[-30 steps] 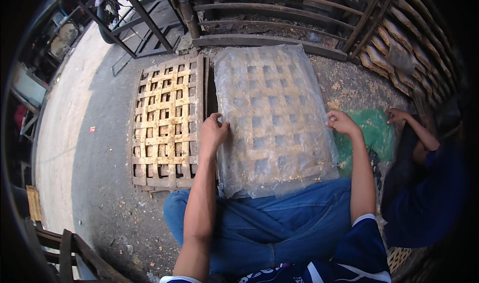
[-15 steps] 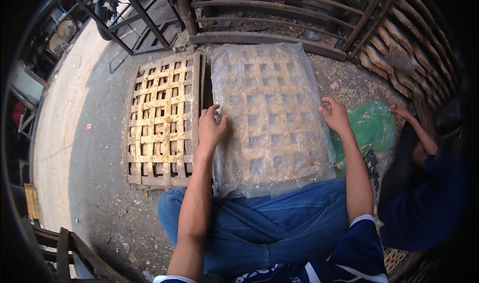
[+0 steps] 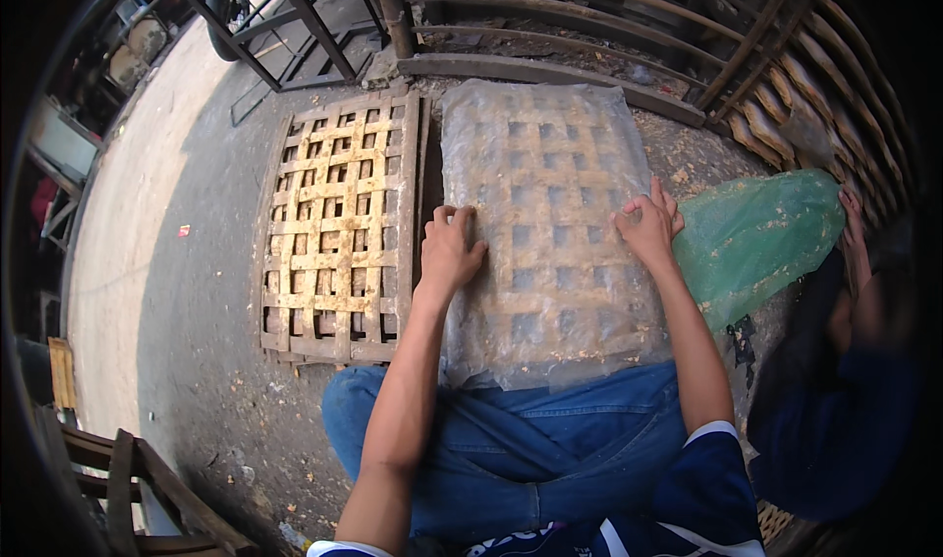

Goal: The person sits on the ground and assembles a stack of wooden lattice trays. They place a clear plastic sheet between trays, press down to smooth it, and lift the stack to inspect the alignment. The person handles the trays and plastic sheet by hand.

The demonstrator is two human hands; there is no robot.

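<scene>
A cloudy clear plastic sheet point(image 3: 550, 351) covers a woven slatted tray in front of my crossed legs; the lattice and scattered crumbs show through. My left hand point(image 3: 450, 250) rests at the sheet's left edge, fingers bent and thumb held apart from them. Over at the right edge, my right hand point(image 3: 648, 225) brings thumb and forefinger together on the plastic, with the other fingers raised. Just beyond it a green plastic sheet point(image 3: 756, 243), dotted with crumbs, is lifted at its far corner by a co-worker's hand point(image 3: 853, 213).
Left of the covered tray lies a stack of bare woven slatted trays point(image 3: 334, 233). A wooden rail fence point(image 3: 560, 12) stands behind, with a dark metal frame point(image 3: 270, 27) at the far left. Layered trays point(image 3: 805, 76) lean at upper right. Wooden slats point(image 3: 123, 488) stand at lower left.
The green sheet has been raised and spread out by the co-worker's hand. My right hand has closed thumb to forefinger at the clear sheet's edge. The whole view has shifted slightly.
</scene>
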